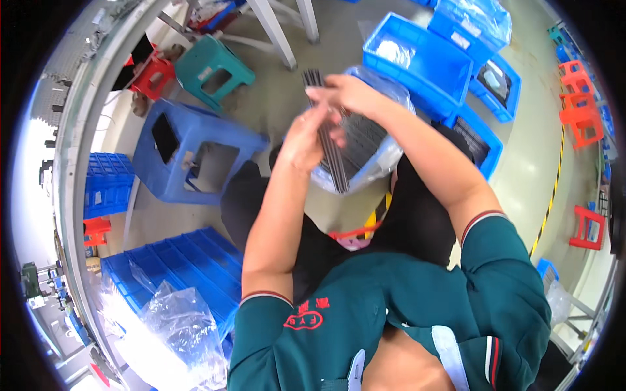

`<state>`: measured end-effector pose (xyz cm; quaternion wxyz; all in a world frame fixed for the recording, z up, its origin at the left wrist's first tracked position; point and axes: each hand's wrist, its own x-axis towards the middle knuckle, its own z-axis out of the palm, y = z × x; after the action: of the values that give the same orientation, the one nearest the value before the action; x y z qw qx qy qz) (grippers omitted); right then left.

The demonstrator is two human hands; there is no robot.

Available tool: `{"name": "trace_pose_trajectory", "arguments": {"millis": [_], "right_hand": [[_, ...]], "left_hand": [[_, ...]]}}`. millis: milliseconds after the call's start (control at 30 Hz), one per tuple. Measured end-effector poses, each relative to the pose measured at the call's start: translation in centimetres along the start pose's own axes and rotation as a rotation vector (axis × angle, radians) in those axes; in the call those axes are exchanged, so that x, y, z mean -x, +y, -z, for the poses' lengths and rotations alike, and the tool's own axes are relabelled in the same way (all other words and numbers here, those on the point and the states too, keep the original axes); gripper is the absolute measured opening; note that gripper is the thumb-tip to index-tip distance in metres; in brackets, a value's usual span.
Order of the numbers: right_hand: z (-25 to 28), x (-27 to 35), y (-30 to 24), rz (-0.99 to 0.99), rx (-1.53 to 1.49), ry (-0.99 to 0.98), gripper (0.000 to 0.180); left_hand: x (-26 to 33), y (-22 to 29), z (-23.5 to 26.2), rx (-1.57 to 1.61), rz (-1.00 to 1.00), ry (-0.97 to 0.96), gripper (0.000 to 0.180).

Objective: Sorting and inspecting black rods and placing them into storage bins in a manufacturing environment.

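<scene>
Gripping dark rods, left hand, right hand, over lined bin

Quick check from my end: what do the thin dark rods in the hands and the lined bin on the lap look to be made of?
The rods, held between the left hand and right hand, look like metal or hard plastic: straight, thin, dark grey with a dull sheen; which one I cannot tell. The bin looks like rigid moulded blue plastic, lined with a clear, crinkled, glossy plastic bag.
</scene>
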<state>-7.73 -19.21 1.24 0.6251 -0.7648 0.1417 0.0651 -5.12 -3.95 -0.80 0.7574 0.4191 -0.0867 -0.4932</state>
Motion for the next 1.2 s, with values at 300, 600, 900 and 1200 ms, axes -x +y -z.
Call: {"name": "trace_pose_trajectory", "arguments": {"millis": [300,600,900,1200], "right_hand": [[-0.3,-5.3,3.1,-0.139,-1.026,-0.175,0.030],[-6.0,-10.9,15.4,-0.289,-0.512,0.037,0.040],[-10.9,-11.8,24.0,-0.382,-0.076,-0.170,0.044],[-13.2,-11.5,26.2,-0.436,0.685,-0.038,0.026]], "left_hand": [[0.7,3.0,1.9,0.096,-0.212,0.371,0.021],[4.0,5.3,2.9,0.101,-0.394,0.409,0.028],[6.0,6.1,3.7,0.124,-0.400,0.333,0.035],[6.6,6.6,3.9,0.167,-0.394,0.300,0.039]]}}
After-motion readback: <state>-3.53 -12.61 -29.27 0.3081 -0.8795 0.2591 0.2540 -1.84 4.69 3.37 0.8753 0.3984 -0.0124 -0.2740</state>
